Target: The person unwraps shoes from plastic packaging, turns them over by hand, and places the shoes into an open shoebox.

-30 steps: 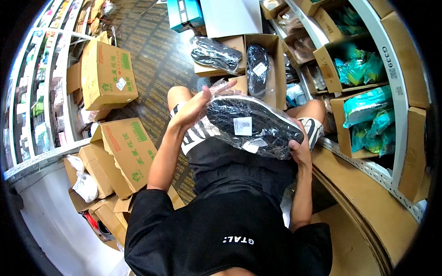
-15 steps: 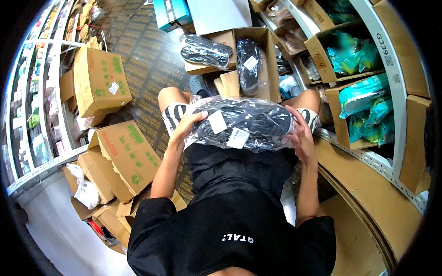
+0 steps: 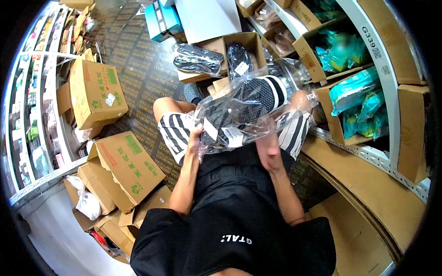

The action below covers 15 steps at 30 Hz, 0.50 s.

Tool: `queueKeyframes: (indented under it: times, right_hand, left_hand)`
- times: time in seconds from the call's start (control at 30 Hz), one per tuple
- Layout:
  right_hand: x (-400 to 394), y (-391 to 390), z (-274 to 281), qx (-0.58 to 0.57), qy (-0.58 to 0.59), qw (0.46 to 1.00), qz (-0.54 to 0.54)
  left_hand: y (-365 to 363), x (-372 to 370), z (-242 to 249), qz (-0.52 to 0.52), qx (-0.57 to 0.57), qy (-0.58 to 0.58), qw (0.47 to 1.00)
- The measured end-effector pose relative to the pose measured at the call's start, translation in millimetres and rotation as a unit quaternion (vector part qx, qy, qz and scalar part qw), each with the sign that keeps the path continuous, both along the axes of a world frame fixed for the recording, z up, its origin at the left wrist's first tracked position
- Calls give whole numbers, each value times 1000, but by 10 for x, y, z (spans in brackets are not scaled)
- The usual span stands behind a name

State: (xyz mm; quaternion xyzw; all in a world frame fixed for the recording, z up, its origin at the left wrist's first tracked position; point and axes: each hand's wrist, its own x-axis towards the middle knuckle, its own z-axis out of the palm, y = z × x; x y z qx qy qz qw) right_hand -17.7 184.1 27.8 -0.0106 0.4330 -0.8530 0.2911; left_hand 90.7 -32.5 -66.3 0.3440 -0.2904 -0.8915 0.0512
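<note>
Above my lap is a clear plastic bag of black slippers, tilted up at its right end. White stripes cross the slipper at that end, and two white labels lie on the bag's near left part. My left hand is closed on the bag's left end, thumb on top. Below the bag's right half, my right hand is smeared by motion, palm turned up. Its fingers run in behind the plastic and are partly hidden. Loose clear film spreads out past the slippers on the right.
Ahead, an open carton holds bagged black footwear, beside another bagged black pair. A blue box stands at the back. Shelving with cartons of teal-bagged goods rises on the right. Brown cartons sit on the left.
The bag's right end has swung up and away from me, bringing the striped slipper into view. My right hand has moved left and underneath the bag. My left hand still grips its end.
</note>
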Motion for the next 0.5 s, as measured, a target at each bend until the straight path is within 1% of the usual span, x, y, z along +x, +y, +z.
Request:
queueKeyframes:
  times: [0.03, 0.07, 0.1, 0.13, 0.17, 0.23, 0.3, 0.33, 0.37, 0.4, 0.47, 0.5]
  right_hand:
    - [55, -55, 33, 23, -15, 1000, 6]
    - [93, -112, 109, 3, -14, 1000, -23]
    - [99, -155, 89, 6, -32, 999, -39]
    - [74, -184, 64, 10, -50, 997, -56]
    - [12, -203, 70, 10, -50, 997, -60]
    - [-170, -256, 133, 13, -11, 994, -112]
    - [-247, -282, 226, -1, -9, 992, -123]
    - [-252, -282, 247, -11, -9, 991, -135]
    - [-263, -256, 198, 2, -9, 991, -134]
    - [-293, -214, 211, 3, -9, 991, -134]
    - [-369, -140, 282, 14, -5, 998, -58]
    - [-384, -131, 315, 34, 4, 999, -32]
  left_hand:
    - [73, -7, 50, -4, -10, -5, 1000]
    - [132, -10, 101, -10, -20, -10, 1000]
    - [164, -10, 118, -25, 7, -13, 1000]
    - [234, -18, 195, -28, 16, 7, 999]
    - [269, 19, 185, -33, 36, 10, 999]
    - [361, 21, 173, -21, 57, 28, 998]
    - [353, 58, 271, -77, 2, 26, 997]
    - [342, 74, 296, -111, -46, 36, 992]
    - [305, 79, 359, -125, -84, 60, 987]
    - [198, 21, 554, -163, -118, 106, 974]
    - [-62, -83, 632, -161, -135, 160, 965]
    - [-112, -204, 743, -160, -199, 145, 956]
